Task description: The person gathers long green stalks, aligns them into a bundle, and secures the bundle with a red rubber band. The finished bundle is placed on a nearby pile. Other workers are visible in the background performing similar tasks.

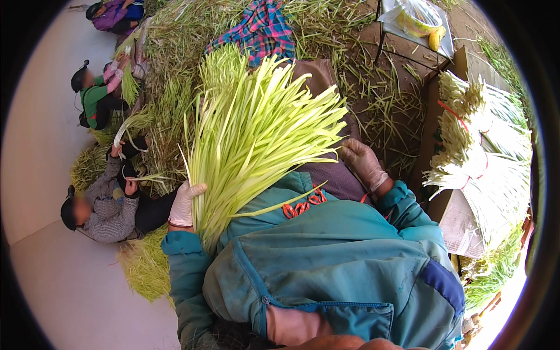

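Note:
A large bundle of long yellow-green leaves, probably blanched chives or garlic leaves (258, 127), fans out across my lap with its tips pointing away from me. At its lower left side, my gloved left hand (187, 203) grips the stalks, the thumb lying over them. My gloved right hand (363, 164) is at the right edge of the fan, its fingertips pinched together at the tip of a thin leaf. One loose leaf (282, 201) sticks out towards my teal jacket. Orange-red ties (304, 206) hang at my waist. The bundle's lower ends are partly hidden by my sleeve and jacket.
Tied bundles with pale stalks (463, 131) are stacked on a cardboard box (461, 223) at the right. A stool (444, 41) holds a bag and yellow fruit. A plaid cloth (258, 33) lies on heaped leaves (170, 65). Several people sit along the left, two handling leaves.

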A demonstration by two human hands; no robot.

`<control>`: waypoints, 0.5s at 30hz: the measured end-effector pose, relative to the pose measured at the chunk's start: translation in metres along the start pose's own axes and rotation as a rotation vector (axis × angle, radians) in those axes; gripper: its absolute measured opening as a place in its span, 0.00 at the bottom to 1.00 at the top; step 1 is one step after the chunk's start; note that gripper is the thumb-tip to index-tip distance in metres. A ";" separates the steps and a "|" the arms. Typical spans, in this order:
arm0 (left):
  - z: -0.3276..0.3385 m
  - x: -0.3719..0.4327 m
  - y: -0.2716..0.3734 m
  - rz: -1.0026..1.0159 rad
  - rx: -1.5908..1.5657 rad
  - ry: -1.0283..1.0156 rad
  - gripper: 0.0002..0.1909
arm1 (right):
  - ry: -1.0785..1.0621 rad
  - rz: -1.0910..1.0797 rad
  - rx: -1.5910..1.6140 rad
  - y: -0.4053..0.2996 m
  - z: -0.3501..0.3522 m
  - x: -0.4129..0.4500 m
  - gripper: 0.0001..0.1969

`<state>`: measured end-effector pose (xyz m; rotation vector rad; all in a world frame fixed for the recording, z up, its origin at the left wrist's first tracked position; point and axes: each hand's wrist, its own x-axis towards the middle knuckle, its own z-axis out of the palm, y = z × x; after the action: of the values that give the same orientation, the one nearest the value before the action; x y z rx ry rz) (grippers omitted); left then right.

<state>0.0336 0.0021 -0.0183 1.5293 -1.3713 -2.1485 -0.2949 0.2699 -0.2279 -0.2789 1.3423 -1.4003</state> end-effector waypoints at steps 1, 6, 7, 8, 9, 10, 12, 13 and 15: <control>0.000 -0.001 0.000 -0.002 0.000 0.000 0.32 | -0.026 0.010 0.106 0.001 -0.006 0.002 0.05; -0.002 0.000 -0.004 -0.014 -0.009 -0.014 0.32 | 0.117 0.043 0.425 0.016 -0.032 0.015 0.10; -0.003 -0.001 -0.004 -0.007 -0.009 -0.013 0.31 | 0.178 0.073 0.474 0.013 -0.039 0.020 0.10; -0.004 0.000 -0.003 -0.006 0.002 -0.011 0.31 | 0.130 0.010 0.375 0.012 -0.046 0.014 0.06; -0.005 -0.001 -0.004 -0.007 0.009 -0.002 0.31 | 0.057 0.075 0.217 0.001 -0.041 0.003 0.04; -0.005 -0.001 -0.004 -0.007 0.016 0.005 0.31 | -0.012 0.133 0.056 -0.014 -0.035 -0.012 0.03; -0.002 -0.004 0.000 0.025 0.013 -0.005 0.30 | -0.082 0.192 -0.283 -0.051 -0.022 -0.036 0.03; 0.002 -0.006 0.002 0.042 0.010 -0.009 0.30 | -0.080 0.196 -0.458 -0.071 -0.014 -0.048 0.05; 0.008 -0.013 0.007 0.094 0.028 0.032 0.28 | -0.099 0.061 -0.569 -0.102 0.000 -0.067 0.07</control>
<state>0.0310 0.0107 -0.0041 1.4717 -1.4385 -2.0489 -0.3257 0.2958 -0.1126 -0.6673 1.6307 -0.9160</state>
